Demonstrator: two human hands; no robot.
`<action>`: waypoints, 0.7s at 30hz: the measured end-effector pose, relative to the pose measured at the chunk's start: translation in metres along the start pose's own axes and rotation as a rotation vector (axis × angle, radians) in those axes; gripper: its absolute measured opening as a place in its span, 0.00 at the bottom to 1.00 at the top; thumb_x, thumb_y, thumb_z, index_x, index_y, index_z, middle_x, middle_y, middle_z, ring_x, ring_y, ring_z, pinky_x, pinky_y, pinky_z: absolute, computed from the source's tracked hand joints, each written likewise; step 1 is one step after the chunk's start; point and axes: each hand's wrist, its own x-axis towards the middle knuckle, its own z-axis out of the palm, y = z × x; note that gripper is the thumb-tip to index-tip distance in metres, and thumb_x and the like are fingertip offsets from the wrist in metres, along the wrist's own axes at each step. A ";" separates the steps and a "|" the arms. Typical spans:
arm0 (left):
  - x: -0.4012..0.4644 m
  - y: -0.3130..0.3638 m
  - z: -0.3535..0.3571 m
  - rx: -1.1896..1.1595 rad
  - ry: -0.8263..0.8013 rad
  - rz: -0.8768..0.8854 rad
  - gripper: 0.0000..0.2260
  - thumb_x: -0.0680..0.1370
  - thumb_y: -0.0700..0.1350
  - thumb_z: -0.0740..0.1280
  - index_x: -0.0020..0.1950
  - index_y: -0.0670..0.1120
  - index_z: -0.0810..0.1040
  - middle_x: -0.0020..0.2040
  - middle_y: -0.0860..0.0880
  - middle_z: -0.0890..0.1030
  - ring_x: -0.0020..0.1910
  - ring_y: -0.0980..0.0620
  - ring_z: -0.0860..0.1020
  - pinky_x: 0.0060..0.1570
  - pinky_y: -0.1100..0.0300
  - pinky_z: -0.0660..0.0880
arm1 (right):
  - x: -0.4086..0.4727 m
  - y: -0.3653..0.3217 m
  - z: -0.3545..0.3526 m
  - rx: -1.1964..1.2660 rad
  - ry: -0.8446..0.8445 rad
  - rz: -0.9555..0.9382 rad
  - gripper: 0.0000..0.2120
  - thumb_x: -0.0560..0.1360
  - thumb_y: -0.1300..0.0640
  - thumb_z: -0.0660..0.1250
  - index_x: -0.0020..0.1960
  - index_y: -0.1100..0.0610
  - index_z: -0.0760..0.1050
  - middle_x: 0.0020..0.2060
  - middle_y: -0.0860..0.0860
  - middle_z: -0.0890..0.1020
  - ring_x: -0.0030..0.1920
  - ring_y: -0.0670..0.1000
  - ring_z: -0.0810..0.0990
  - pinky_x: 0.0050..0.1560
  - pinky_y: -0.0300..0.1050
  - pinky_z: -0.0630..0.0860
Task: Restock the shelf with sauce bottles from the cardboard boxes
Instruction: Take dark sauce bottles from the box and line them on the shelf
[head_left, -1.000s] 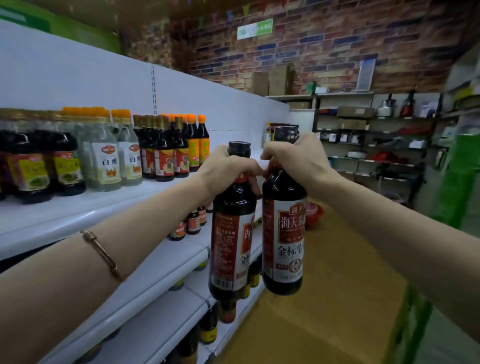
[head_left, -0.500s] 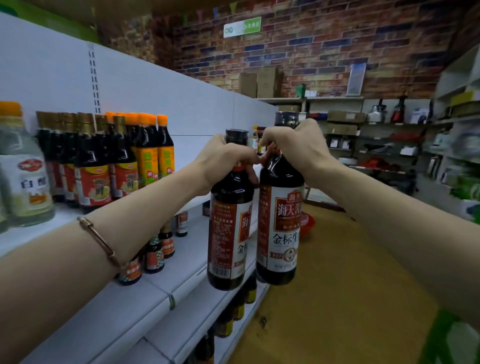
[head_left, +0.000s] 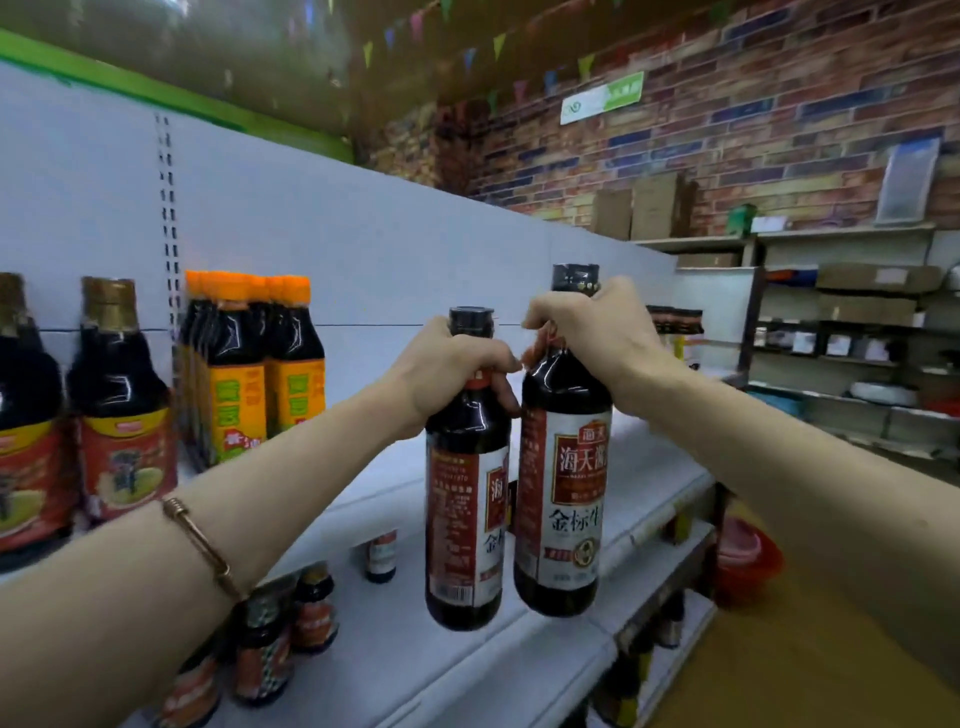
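— White shelving (head_left: 395, 249) along a brick-walled shop; what's each hand doing?
— Left hand (head_left: 447, 371) grips the neck of one dark sauce bottle (head_left: 465, 525); right hand (head_left: 597, 332) grips the neck of a second bottle (head_left: 566, 499). Both hang upright, side by side, in the air over the shelf's front edge.
— And nearby?
— Orange-capped bottles (head_left: 260, 364) stand toward the shelf's back, left.

left hand (head_left: 447, 371): fist closed, gripping at 12 o'clock, forearm reaching in from 8 o'clock | right hand (head_left: 592, 332): fist closed, gripping just beside, forearm entering from 4 o'clock
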 end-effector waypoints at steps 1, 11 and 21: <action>0.013 -0.001 0.000 0.010 0.023 -0.005 0.10 0.72 0.35 0.65 0.31 0.35 0.74 0.25 0.43 0.80 0.26 0.50 0.77 0.35 0.65 0.76 | 0.016 0.006 -0.001 0.018 -0.016 -0.012 0.10 0.67 0.62 0.68 0.28 0.64 0.78 0.27 0.57 0.82 0.28 0.53 0.79 0.36 0.47 0.77; 0.110 -0.016 -0.029 0.066 0.220 -0.031 0.10 0.72 0.35 0.63 0.29 0.39 0.73 0.26 0.43 0.80 0.28 0.45 0.78 0.37 0.61 0.78 | 0.136 0.050 0.025 0.149 -0.137 -0.106 0.08 0.68 0.62 0.69 0.32 0.66 0.79 0.27 0.56 0.83 0.26 0.51 0.80 0.32 0.41 0.76; 0.177 -0.061 -0.081 0.151 0.371 -0.014 0.09 0.71 0.35 0.64 0.31 0.39 0.73 0.28 0.40 0.80 0.29 0.43 0.79 0.37 0.59 0.78 | 0.227 0.090 0.090 0.244 -0.218 -0.188 0.08 0.67 0.62 0.69 0.30 0.64 0.78 0.28 0.58 0.83 0.28 0.54 0.81 0.38 0.48 0.79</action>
